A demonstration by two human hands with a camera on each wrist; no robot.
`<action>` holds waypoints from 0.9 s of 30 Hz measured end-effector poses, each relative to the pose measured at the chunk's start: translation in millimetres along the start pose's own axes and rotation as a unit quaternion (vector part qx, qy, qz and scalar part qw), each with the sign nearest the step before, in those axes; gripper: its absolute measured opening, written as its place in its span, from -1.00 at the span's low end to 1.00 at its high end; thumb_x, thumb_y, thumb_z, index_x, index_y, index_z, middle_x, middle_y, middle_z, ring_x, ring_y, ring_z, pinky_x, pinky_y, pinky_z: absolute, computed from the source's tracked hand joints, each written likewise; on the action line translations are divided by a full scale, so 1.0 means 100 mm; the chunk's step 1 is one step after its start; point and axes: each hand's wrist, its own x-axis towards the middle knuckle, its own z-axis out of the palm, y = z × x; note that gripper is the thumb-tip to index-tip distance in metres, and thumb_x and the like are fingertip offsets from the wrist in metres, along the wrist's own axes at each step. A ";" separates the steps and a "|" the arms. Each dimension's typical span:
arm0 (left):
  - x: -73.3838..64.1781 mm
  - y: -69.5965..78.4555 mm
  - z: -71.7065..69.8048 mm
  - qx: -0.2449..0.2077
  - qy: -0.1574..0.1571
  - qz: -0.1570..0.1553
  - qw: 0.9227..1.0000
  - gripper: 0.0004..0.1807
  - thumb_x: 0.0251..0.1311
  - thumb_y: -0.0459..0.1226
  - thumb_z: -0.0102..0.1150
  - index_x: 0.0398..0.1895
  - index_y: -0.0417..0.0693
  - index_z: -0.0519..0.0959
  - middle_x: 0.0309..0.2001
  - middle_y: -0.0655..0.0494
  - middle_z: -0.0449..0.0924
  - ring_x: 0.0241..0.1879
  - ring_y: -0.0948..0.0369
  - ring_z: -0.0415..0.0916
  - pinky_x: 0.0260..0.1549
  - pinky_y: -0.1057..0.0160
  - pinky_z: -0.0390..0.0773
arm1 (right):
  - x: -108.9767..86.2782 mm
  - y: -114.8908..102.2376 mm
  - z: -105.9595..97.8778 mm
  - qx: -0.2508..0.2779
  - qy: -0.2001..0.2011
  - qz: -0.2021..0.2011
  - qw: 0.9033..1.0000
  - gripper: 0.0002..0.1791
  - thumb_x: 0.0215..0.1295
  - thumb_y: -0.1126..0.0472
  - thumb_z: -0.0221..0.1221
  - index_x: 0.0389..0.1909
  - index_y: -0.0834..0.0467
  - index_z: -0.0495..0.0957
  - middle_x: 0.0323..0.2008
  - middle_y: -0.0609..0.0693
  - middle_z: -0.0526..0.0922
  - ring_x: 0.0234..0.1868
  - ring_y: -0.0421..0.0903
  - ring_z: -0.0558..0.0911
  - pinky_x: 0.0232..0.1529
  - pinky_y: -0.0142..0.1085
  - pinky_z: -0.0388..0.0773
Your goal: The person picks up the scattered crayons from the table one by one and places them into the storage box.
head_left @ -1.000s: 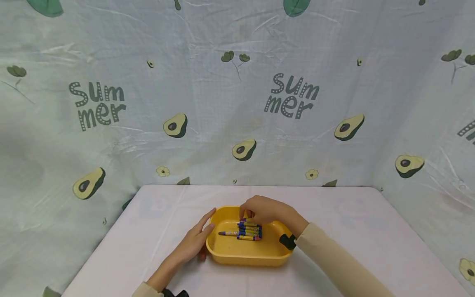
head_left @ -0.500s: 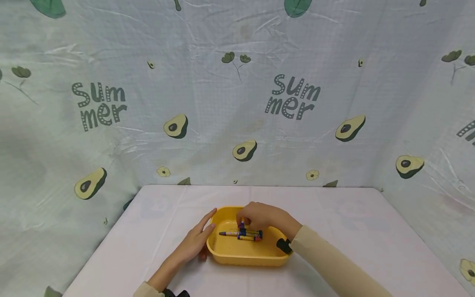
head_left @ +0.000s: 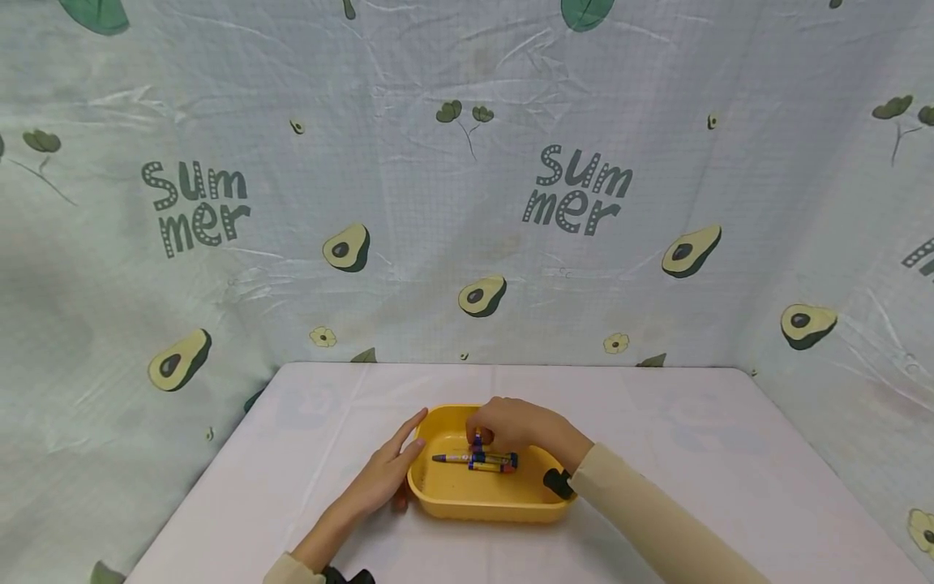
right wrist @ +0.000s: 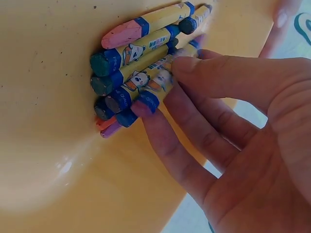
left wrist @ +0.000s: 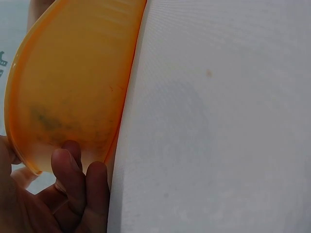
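A shallow yellow plastic tray (head_left: 485, 493) stands on the table with several oil pastels (head_left: 492, 459) in it. My left hand (head_left: 375, 478) holds the tray's left side, its fingertips against the outer wall in the left wrist view. Over the tray's far part, my right hand (head_left: 514, 423) reaches in. The right wrist view shows its thumb and fingers pinching a purple-tipped oil pastel (right wrist: 159, 82) at the edge of the pile. Beside it lie a green-ended oil pastel (right wrist: 109, 62) and a pink-tipped oil pastel (right wrist: 121, 35), roughly side by side.
A pale cloth covers the table (head_left: 350, 397). Behind and at both sides hangs a light curtain (head_left: 409, 203) printed with avocados and lettering. A black strap piece (head_left: 558, 484) at the right wrist sits over the tray's right end.
My right hand has moved slightly left and toward me, lower over the pile, covering more of the pastels. The left hand stays on the tray's side.
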 end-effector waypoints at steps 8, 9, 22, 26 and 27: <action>0.00 0.00 0.01 0.002 0.002 -0.002 1.000 -0.41 0.63 0.00 -0.15 0.65 0.39 0.11 0.55 -0.05 0.26 -0.61 0.14 0.39 0.08 0.07 0.47 | -0.03 0.00 -0.04 0.014 0.000 0.001 1.000 -0.69 0.30 0.40 0.28 -0.05 -0.02 0.72 -0.33 -0.14 0.66 -0.35 -0.24 0.53 -0.23 -0.45 0.57; 0.00 0.00 0.01 0.000 0.001 -0.003 1.000 -0.41 0.63 0.00 -0.15 0.65 0.39 0.11 0.52 -0.07 0.29 -0.67 0.15 0.38 -0.04 0.12 0.53 | -0.03 0.01 -0.05 0.017 0.002 -0.001 1.000 -0.71 0.30 0.38 0.29 -0.05 -0.01 0.72 -0.34 -0.15 0.65 -0.36 -0.24 0.53 -0.25 -0.45 0.57; -0.01 0.00 0.00 -0.022 -0.017 0.000 1.000 -0.38 0.62 0.05 -0.15 0.67 0.33 0.07 -0.01 -0.13 0.55 -0.74 0.16 0.40 -0.67 0.24 0.50 | -0.35 0.10 -0.22 0.078 0.065 -0.032 0.994 -0.68 0.33 0.06 0.40 0.05 0.04 0.70 -0.24 -0.19 0.70 -0.22 -0.27 0.59 -0.11 -0.38 0.60; -0.02 0.00 0.00 -0.024 -0.018 -0.006 1.000 -0.37 0.61 0.07 -0.14 0.66 0.34 0.07 -0.24 -0.09 0.52 -0.76 0.17 0.41 -0.63 0.18 0.55 | -0.58 0.15 -0.23 0.107 0.106 -0.034 0.988 -0.70 0.34 0.06 0.38 0.04 0.02 0.69 -0.12 -0.08 0.74 -0.18 -0.27 0.61 -0.09 -0.39 0.62; -0.02 -0.01 0.00 -0.020 -0.015 -0.006 1.000 -0.37 0.61 0.06 -0.14 0.66 0.34 0.08 -0.17 -0.12 0.56 -0.75 0.17 0.40 -0.50 0.15 0.61 | -0.64 0.18 -0.22 0.115 0.117 -0.032 0.986 -0.71 0.34 0.05 0.38 0.04 0.01 0.69 -0.10 -0.07 0.74 -0.18 -0.27 0.61 -0.09 -0.40 0.63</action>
